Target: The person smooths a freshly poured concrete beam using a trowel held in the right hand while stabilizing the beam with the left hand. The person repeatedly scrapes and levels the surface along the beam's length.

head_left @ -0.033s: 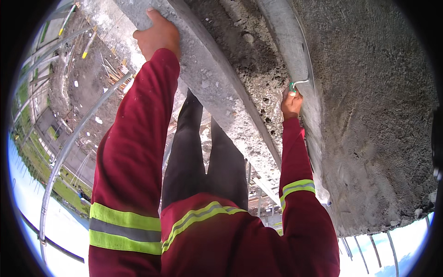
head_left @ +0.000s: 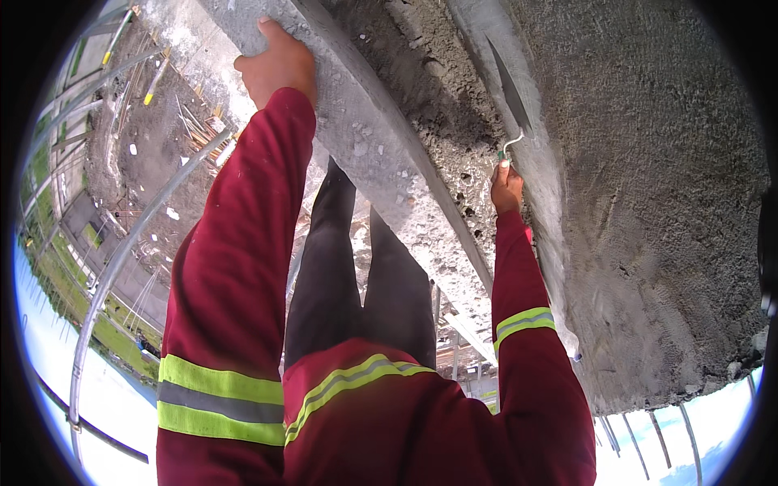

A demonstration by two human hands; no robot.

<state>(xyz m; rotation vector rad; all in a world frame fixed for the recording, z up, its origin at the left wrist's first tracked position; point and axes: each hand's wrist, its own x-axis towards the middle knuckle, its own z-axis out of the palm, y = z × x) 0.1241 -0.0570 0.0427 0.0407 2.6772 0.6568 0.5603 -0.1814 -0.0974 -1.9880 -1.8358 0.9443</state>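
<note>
My right hand (head_left: pixel 506 190) is closed round the green handle (head_left: pixel 502 155) of a pointed trowel. The trowel's dark blade (head_left: pixel 510 89) points away from me along a smooth grey mortar band (head_left: pixel 559 202), seen at a steep tilt; whether its edge touches cannot be told. My left hand (head_left: pixel 279 65) leans on a grey, mortar-spattered board (head_left: pixel 365 121), with thumb and a finger apart near its left edge. Its other fingers are hard to make out. Rough mortar (head_left: pixel 438 89) fills the gap between the board and the band.
A broad, rough grey rendered surface (head_left: pixel 656 178) takes up the right side. Curved metal poles (head_left: pixel 121 251) run along the left. Far below lie timber scraps (head_left: pixel 207 134) and bare ground. My legs (head_left: pixel 324 275) stand below the board.
The trowel blade has turned from lying nearly flat on the band to a steep tilt, showing dark. My right hand has shifted slightly left and nearer. My left hand stays put.
</note>
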